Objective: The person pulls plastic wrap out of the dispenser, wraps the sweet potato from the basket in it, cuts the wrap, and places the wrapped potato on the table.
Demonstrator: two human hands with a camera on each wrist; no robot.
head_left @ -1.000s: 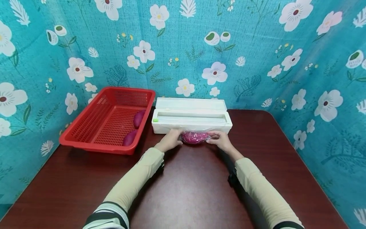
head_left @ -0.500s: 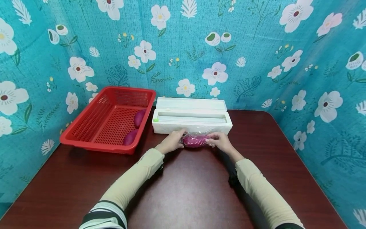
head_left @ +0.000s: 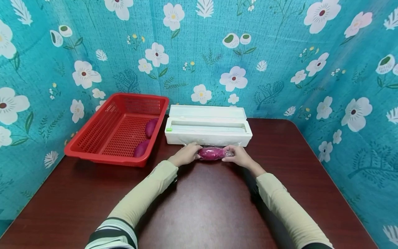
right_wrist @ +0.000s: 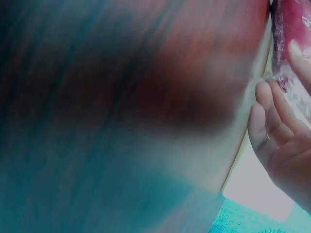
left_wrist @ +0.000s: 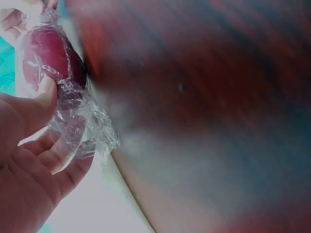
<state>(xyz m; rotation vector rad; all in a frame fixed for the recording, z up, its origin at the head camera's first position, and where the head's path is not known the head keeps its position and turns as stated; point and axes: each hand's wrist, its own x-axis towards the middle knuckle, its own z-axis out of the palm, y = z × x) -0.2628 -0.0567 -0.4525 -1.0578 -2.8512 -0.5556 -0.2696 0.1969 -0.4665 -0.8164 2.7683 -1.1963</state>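
Easing slightly toward the person since a second ago, the film-wrapped purple bundle (head_left: 212, 154) is now lying just in front of the white box (head_left: 208, 140), between both hands. The left hand (head_left: 186, 154) is pinching one end, thumb pressing the bundle and fingers backing crumpled film (left_wrist: 92, 131); the right hand (head_left: 240, 157) is pinching the other. Clamping both ends, this grip is probably keeping the film snug. Whether the bundle is touching the bench (head_left: 211, 204), I cannot tell.

a magenta oval (head_left: 212, 153) lies crosswise in crinkled clear film (left_wrist: 87, 126) near a white box (head_left: 209, 137).
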